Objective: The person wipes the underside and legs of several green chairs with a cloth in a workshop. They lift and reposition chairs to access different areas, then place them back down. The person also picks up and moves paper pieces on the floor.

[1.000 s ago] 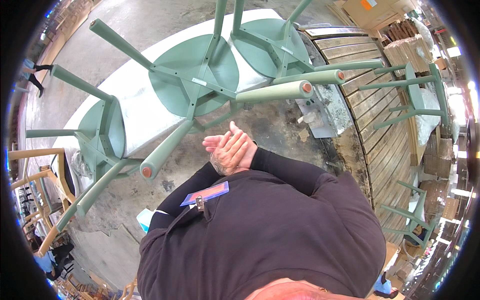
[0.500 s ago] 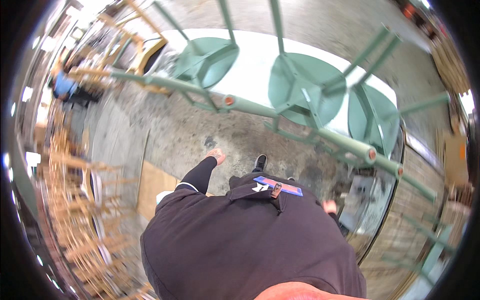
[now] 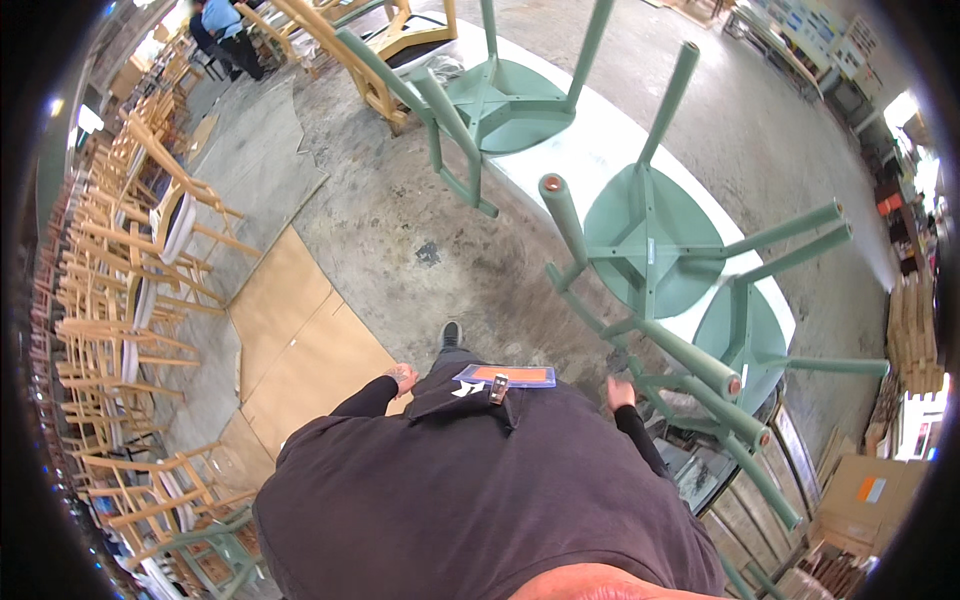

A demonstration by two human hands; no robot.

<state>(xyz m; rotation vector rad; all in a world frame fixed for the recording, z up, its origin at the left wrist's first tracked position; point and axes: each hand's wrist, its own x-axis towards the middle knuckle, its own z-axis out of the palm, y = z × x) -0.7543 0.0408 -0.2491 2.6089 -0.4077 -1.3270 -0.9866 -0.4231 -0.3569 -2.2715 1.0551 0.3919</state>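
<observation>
Several green chairs lie upside down on a long white-topped table, seats down and legs up. The middle green chair (image 3: 655, 240) is closest to me, a farther green chair (image 3: 510, 105) lies beyond it, and a third green chair (image 3: 740, 335) is to its right. My left hand (image 3: 402, 377) hangs by my left side, fingers loosely bent, with nothing seen in it. My right hand (image 3: 620, 390) is low at my right side, beside the green chair legs. Its fingers are small and partly hidden, and I cannot tell whether it touches or holds anything.
Stacked wooden chairs (image 3: 150, 270) line the left. Brown cardboard sheets (image 3: 300, 330) cover part of the floor. Wooden chair frames (image 3: 400, 40) stand at the table's far end. Another person (image 3: 225, 30) is at the far left. A cardboard box (image 3: 870, 500) sits at the right.
My view has turned, so the chairs and table slant more down to the right. My left hand has drawn back toward my body; my right hand shows more fully. The feet have shifted.
</observation>
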